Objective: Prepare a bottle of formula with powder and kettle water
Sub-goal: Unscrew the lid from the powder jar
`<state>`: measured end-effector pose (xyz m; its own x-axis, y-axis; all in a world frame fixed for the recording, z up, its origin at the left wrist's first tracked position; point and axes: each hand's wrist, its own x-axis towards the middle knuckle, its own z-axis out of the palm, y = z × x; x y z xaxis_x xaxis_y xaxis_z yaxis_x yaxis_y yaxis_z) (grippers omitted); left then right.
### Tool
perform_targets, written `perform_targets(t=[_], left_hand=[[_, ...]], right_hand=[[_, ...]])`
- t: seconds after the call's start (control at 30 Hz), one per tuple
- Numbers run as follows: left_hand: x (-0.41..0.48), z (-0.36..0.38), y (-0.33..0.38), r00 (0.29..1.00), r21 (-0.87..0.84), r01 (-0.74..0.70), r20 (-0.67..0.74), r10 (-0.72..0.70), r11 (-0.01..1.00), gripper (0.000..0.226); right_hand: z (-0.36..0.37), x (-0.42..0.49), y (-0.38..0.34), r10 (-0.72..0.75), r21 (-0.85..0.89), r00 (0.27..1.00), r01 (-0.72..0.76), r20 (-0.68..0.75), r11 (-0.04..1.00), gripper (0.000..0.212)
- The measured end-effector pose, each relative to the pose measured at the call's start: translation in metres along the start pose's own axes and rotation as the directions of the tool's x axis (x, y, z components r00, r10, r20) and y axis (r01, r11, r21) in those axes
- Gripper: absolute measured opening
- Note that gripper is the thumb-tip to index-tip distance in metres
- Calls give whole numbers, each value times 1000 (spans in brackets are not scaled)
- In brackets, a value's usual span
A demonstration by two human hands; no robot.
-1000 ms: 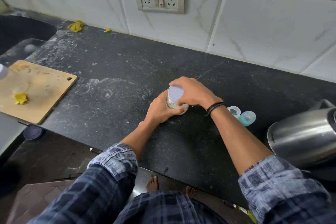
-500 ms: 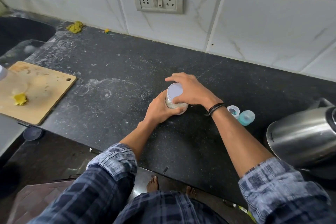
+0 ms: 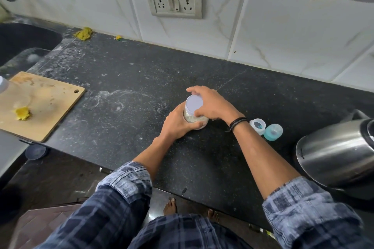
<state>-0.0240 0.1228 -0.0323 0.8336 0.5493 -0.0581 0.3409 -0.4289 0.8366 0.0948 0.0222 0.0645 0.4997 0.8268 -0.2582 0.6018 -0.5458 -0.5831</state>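
Left grip [image 3: 178, 123] wraps around the body of the powder jar [image 3: 189, 117] and holds it down near the middle of the dark surface [image 3: 141, 79]. Right grip [image 3: 212, 105] curls over the jar's pale lid [image 3: 194, 104], fingers round its rim.

At the right edge of the surface stands a steel kettle [image 3: 334, 153], well apart from the jar; the print on its side is too small to read. A wooden cutting board [image 3: 46, 107] lies far left with a yellow scrap [image 3: 22, 113] on it.

Whitish powder shows through the jar's clear wall. Just right of the right wrist stands a small open bottle [image 3: 257, 126], contents unclear, with a teal cap [image 3: 273, 132] just beside it.

Compared with half a second ago, the jar and both grips sit much as they did.
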Motion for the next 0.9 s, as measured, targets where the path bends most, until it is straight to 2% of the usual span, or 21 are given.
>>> perform_targets(t=[0.13, 0.27, 0.43, 0.6, 0.77, 0.9], left_hand=[[0, 0, -1, 1000, -5, -9, 1, 9, 1000, 67], [0, 0, -1, 1000, 2, -1, 0, 1, 1000, 65], [1, 0, 0, 1000, 9, -2, -2, 2, 1000, 69], [0, 0, 0, 1000, 6, -6, -2, 6, 1000, 66], [0, -1, 1, 1000, 4, -11, -7, 11, 1000, 68], [-1, -1, 1, 1000, 1, 4, -1, -4, 1000, 65]], right_hand=[[-5, 2, -2, -2, 131, 1000, 6, -25, 991, 91], [6, 1, 1, 22, -12, 998, -23, -61, 1000, 89], [5, 2, 2, 23, 87, 997, -16, -75, 996, 94], [13, 2, 3, 37, 26, 994, -35, -100, 999, 89], [9, 2, 5, 23, 60, 995, -18, -97, 998, 83], [14, 0, 2, 16, -58, 992, -23, -125, 998, 79]])
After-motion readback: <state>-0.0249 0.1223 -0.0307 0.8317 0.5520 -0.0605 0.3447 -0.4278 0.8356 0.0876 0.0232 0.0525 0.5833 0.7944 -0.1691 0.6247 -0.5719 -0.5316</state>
